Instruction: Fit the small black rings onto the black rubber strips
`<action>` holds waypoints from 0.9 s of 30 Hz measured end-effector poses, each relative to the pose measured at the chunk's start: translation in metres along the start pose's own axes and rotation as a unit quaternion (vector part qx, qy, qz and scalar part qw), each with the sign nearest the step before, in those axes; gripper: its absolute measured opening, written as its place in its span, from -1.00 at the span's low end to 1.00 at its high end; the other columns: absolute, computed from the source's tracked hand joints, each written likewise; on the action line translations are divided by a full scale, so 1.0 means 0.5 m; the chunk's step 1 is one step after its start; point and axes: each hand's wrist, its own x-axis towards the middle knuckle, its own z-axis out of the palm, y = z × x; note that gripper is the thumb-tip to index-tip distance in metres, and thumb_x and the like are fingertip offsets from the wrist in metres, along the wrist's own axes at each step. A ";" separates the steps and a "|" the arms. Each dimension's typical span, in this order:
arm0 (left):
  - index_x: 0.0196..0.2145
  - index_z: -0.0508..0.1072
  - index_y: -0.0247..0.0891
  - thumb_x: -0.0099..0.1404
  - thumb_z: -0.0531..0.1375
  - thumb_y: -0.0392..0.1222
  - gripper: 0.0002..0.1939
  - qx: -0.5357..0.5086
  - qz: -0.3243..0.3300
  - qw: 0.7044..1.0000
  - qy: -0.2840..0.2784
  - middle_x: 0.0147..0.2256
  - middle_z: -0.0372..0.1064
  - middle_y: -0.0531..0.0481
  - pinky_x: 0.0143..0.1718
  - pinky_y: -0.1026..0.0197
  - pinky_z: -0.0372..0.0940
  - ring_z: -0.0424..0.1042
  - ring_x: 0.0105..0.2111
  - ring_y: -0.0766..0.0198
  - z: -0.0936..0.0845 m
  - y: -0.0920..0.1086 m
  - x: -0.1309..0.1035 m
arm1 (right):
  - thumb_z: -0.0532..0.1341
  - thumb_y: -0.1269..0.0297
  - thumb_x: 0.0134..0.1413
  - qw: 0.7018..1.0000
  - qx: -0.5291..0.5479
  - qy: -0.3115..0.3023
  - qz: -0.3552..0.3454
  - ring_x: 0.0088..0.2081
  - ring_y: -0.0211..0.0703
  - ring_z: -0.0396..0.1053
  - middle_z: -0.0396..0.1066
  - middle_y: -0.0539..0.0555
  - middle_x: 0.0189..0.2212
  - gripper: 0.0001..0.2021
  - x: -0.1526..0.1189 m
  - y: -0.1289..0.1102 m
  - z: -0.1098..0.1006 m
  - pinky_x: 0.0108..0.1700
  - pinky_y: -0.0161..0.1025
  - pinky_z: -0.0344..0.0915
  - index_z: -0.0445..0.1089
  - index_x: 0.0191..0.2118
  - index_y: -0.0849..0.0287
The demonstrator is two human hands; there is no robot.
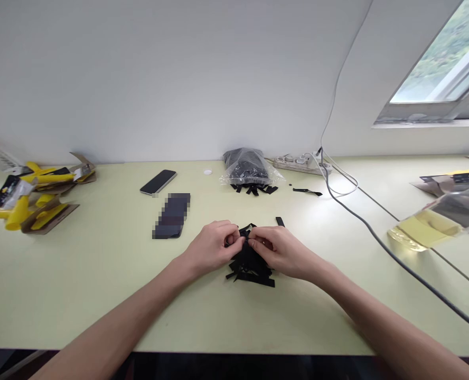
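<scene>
My left hand (214, 245) and my right hand (282, 250) meet over a pile of flat black strips (252, 266) on the table. Thumb and forefinger of each hand are pinched together, almost fingertip to fingertip, on a small black strip. The exact shape of that piece is mostly hidden by my fingers. One loose black strip (280, 221) lies just beyond my right hand. Farther back, a clear plastic bag (247, 166) is full of black pieces, with several spilling from its front edge.
Left of my hands lie a phone (158, 181) and a second dark, blurred-out phone-like slab (173, 214). Yellow items in cardboard (40, 198) sit far left. A power strip (301, 162), a grey cable (371, 232) and a container of yellowish liquid (424, 229) occupy the right.
</scene>
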 end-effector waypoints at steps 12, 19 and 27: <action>-0.44 0.23 -0.21 0.34 0.17 -0.22 -0.79 -0.029 -0.012 0.999 0.020 -0.43 0.30 0.09 -0.37 0.23 0.16 0.28 -0.41 0.31 -0.006 0.001 0.000 | 0.03 0.27 0.40 1.000 -0.013 0.002 0.022 -0.54 -0.28 -0.04 0.04 -0.09 -0.60 -0.66 0.001 0.001 -0.006 -0.47 -0.22 -0.12 0.02 -0.47 0.12; -0.05 0.45 -0.13 0.33 0.22 -0.24 -0.76 -0.092 -0.004 0.996 -0.003 -0.23 0.50 0.06 -0.25 0.25 0.32 0.43 -0.28 0.29 0.002 0.010 -0.003 | 0.00 0.29 0.41 0.999 -0.005 -0.037 0.009 -0.54 -0.29 0.04 0.14 -0.07 -0.57 -0.67 -0.001 0.000 -0.002 -0.45 -0.22 -0.10 0.05 -0.46 0.13; -0.17 0.61 -0.15 0.42 0.19 -0.20 -0.83 -0.093 -0.004 0.996 -0.009 -0.26 0.59 0.04 -0.26 0.24 0.32 0.51 -0.28 0.25 0.005 -0.004 0.002 | 0.01 0.24 0.43 0.999 -0.016 -0.039 0.014 -0.52 -0.27 0.09 0.18 -0.04 -0.56 -0.67 0.004 0.008 -0.003 -0.45 -0.23 -0.09 0.11 -0.44 0.13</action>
